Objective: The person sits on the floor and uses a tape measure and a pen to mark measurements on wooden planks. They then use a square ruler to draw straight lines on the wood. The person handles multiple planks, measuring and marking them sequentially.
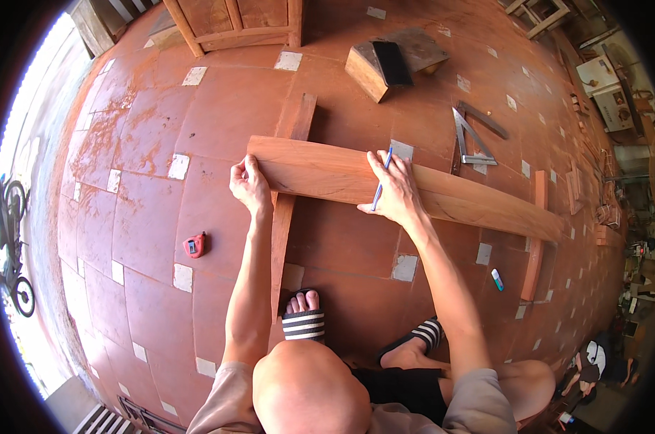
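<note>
A long, smooth reddish-brown wooden board (pixel 313 170) lies crosswise in front of me. It rests on one wooden strip (pixel 284 231) near its left end and another (pixel 537 239) near its right end. My left hand (pixel 252 186) grips the board's left end at the corner, fingers closed and partly hidden. Farther along, my right hand (pixel 396 189) lies over the board and touches its upper face. A slim blue pen (pixel 382 179) is held in its fingers, slanting across the board's width.
Left of the strip sits a red tape measure (pixel 194 246). Beyond the board are a metal set square (pixel 463 137) and a wooden block (pixel 423 50) with a black phone (pixel 392 64) on it. A white-and-teal tool (pixel 497 280) lies at right. A wooden cabinet (pixel 251 18) stands far ahead.
</note>
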`<state>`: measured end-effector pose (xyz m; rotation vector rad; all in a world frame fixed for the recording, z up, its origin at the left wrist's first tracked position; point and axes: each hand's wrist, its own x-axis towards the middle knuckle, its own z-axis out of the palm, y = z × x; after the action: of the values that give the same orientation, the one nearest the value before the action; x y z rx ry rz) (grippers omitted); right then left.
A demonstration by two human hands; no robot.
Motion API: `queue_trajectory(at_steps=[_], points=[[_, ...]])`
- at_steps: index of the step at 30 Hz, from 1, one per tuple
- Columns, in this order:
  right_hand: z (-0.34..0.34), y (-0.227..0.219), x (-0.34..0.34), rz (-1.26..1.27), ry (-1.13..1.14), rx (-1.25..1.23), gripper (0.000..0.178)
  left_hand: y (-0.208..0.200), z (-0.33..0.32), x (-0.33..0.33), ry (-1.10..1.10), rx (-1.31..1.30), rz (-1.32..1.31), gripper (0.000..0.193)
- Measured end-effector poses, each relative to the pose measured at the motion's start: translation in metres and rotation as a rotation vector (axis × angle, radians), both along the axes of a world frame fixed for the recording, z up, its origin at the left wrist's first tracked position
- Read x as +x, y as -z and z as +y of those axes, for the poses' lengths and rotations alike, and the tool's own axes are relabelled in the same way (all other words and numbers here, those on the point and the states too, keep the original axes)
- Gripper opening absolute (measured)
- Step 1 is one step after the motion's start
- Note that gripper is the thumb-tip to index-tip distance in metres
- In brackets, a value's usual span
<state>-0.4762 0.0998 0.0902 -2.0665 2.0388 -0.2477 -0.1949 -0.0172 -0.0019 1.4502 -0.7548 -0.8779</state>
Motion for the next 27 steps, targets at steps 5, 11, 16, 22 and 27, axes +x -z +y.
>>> queue_trajectory(at_steps=[5,11,16,22,27], points=[[-0.001,0.0,0.0,-0.011,-0.02,-0.041,0.123,0.001,0.0,0.0,-0.002,0.023,-0.026,0.025],[-0.001,-0.001,0.001,-0.007,-0.012,-0.052,0.123,-0.002,0.001,-0.001,-0.008,0.051,-0.049,0.027],[-0.001,-0.002,0.002,-0.032,-0.021,-0.007,0.123,-0.001,0.001,-0.002,-0.05,0.122,-0.148,0.035],[-0.003,-0.003,0.002,-0.016,-0.051,-0.077,0.119,0.004,-0.002,0.0,-0.046,0.134,-0.228,0.036],[-0.004,-0.007,0.001,-0.061,-0.088,-0.086,0.117,-0.023,0.01,0.006,-0.061,0.037,-0.499,0.04]])
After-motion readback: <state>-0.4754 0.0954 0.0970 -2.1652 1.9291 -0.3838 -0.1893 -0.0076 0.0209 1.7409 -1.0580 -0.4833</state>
